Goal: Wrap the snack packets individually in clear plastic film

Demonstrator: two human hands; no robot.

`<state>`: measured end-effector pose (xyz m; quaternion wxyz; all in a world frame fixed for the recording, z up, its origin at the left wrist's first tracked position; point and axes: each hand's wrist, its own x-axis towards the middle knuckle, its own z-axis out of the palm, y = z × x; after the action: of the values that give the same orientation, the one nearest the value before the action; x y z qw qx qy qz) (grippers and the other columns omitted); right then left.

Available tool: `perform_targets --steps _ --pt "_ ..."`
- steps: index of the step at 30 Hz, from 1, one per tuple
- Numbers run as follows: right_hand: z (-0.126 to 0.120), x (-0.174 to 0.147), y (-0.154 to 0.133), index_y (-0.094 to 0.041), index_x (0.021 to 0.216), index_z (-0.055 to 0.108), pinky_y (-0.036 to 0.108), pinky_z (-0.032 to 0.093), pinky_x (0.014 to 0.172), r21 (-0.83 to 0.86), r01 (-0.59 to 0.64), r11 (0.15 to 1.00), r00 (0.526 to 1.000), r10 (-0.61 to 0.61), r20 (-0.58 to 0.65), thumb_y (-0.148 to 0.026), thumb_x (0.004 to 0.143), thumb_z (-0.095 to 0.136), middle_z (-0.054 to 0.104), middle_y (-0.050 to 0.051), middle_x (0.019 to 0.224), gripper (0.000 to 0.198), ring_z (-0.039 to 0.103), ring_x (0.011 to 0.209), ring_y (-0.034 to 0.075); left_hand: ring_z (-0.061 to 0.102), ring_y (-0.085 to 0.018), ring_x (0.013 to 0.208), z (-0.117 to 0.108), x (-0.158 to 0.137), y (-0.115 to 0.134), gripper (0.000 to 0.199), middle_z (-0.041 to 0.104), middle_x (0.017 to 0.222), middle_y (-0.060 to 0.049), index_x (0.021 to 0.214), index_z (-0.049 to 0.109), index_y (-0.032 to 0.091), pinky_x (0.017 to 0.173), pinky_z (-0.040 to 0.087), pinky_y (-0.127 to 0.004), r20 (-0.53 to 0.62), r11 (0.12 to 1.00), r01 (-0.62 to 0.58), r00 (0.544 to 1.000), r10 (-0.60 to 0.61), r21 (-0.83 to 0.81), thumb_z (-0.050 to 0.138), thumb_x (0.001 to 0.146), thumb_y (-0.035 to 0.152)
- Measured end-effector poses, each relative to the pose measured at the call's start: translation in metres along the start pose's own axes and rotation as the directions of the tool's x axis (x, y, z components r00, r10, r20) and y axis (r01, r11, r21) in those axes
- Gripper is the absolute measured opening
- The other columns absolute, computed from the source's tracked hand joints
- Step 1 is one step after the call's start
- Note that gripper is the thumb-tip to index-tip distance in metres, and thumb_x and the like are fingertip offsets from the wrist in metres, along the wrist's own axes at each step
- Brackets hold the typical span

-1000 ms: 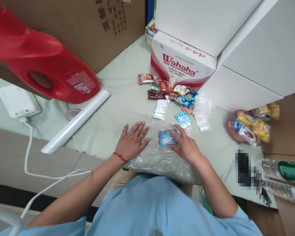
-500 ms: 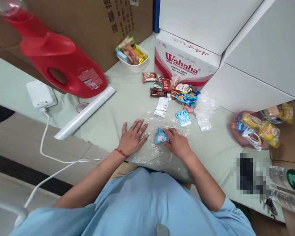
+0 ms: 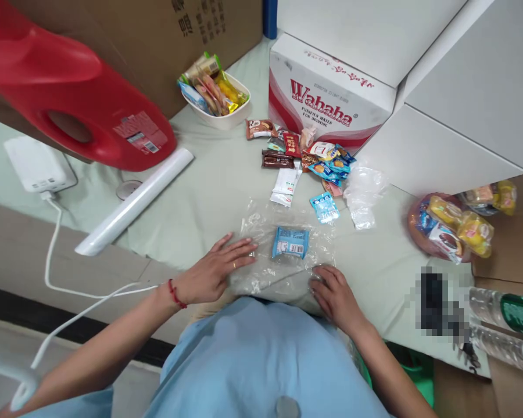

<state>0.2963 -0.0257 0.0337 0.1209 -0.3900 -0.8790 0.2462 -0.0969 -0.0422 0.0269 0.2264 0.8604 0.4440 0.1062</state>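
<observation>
A blue snack packet (image 3: 290,242) lies flat near the middle of a clear plastic sheet (image 3: 283,281) at the table's front edge. Its printed side with a barcode faces up, and neither hand touches it. My left hand (image 3: 215,268), with a red string bracelet and a ring, rests its outstretched fingers on the sheet's left edge. On the opposite side, my right hand (image 3: 337,296) has loosely bent, parted fingers at the sheet's right edge. The left thumb is mostly hidden.
Behind lie loose wrapped snacks (image 3: 292,145), a blue sachet (image 3: 325,207) and crumpled clear plastic (image 3: 365,194). A snack bowl (image 3: 226,120), Wahaha box (image 3: 331,101), red jug (image 3: 91,104), white roll (image 3: 135,203) and power bank (image 3: 39,165) stand around. Another snack bowl (image 3: 414,223) is right.
My right hand has let go of the blue packet and moved back to the sheet's right edge. My left hand has shifted left and nearer my body. The view has shifted slightly.
</observation>
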Motion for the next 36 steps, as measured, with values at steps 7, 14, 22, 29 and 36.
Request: perform_targets --steps 7,14,22,29,36 --pt "-0.050 0.053 0.007 -0.025 0.102 0.074 0.037 0.059 0.084 0.337 -0.163 0.927 0.986 0.164 0.024 -0.040 0.103 0.052 0.075 0.007 0.098 0.027 0.071 0.091 0.022 0.054 -0.025 0.141 0.005 0.020 -0.007 0.028 0.078 0.118 -0.004 0.107 0.075 0.030 0.128 0.023 -0.056 -0.144 0.986 0.118 0.980 -0.136 -0.121 0.049 0.099 0.036" --pt "-0.076 0.102 0.047 -0.021 0.107 0.073 0.028 0.047 0.066 -0.018 -0.450 0.893 0.879 0.447 0.165 -0.043 0.094 0.057 0.075 0.004 0.085 0.031 0.066 0.073 0.020 0.060 -0.032 0.112 0.007 0.074 -0.025 0.025 0.072 0.103 -0.012 0.092 0.070 0.020 0.101 0.049 -0.051 -0.437 0.786 0.554 0.656 -0.615 -0.275 0.054 0.091 0.040" --pt "-0.078 0.164 0.021 -0.021 0.128 0.069 0.037 0.048 0.095 -0.304 -0.188 0.934 0.972 0.222 0.078 -0.033 0.100 0.055 0.070 0.012 0.126 0.033 0.061 0.118 0.029 0.058 -0.031 0.116 -0.009 0.059 -0.002 0.025 0.066 0.114 -0.014 0.109 0.069 0.020 0.107 0.042 -0.054 -0.756 0.810 0.566 0.460 -0.466 -0.155 0.051 0.093 0.023" --pt "-0.039 0.210 0.017 -0.014 0.141 0.061 0.038 0.043 0.100 -0.371 -0.111 0.922 0.947 0.212 0.243 -0.029 0.090 0.072 0.070 0.015 0.119 0.054 0.055 0.119 0.031 0.057 -0.028 0.130 0.014 0.056 0.063 0.042 0.070 0.137 0.000 0.135 0.065 0.045 0.119 0.027 -0.055 -0.466 0.959 0.266 0.864 -0.191 0.101 0.052 0.097 0.035" --pt "-0.040 0.206 0.028 -0.016 0.095 0.075 0.029 0.040 0.079 -0.161 -0.131 0.978 0.958 0.167 0.233 -0.017 0.091 0.061 0.067 0.004 0.078 0.015 0.057 0.080 0.019 0.022 -0.043 0.158 0.021 0.093 0.065 0.072 0.044 0.162 -0.014 0.148 0.055 0.032 0.124 0.003 -0.072 -0.478 0.963 0.258 0.858 -0.190 0.081 0.065 0.087 0.068"
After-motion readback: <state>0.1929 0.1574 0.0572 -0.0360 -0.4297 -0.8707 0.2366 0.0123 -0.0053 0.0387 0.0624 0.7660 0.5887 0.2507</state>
